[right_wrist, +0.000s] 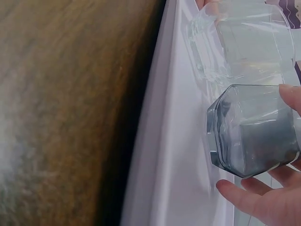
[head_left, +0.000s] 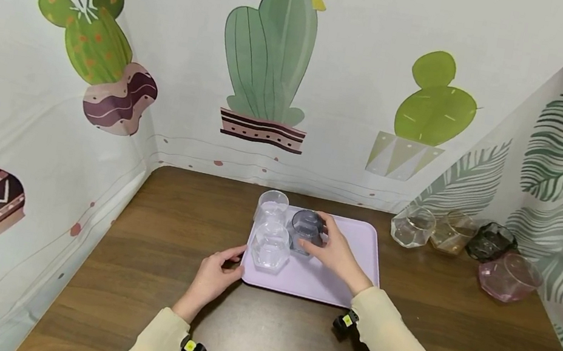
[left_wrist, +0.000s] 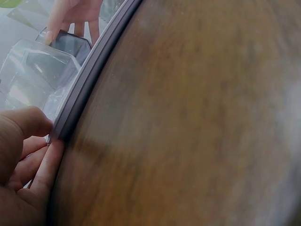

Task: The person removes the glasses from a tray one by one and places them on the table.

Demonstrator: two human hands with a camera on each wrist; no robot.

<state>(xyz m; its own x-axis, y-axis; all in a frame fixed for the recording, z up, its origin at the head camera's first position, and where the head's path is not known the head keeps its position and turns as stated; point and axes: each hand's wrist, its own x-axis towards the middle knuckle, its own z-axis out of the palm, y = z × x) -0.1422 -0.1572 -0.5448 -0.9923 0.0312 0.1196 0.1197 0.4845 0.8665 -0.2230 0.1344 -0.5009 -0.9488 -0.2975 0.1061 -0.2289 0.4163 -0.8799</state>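
A pale purple tray lies on the wooden table. My left hand is at its left side, with thumb and fingers pinching the rim. Two clear glasses stand along the tray's left part, a front one and a back one. Right beside them is a smoky grey glass with a faceted base. My right hand grips this grey glass from its right side, thumb on the near side and fingers around the far side. The glass is upright over the tray's middle.
At the table's back right stand a clear glass, an amber glass, a black glass and a pink glass, close together. A cactus-printed cloth hangs behind the table; a leaf-printed one is at right.
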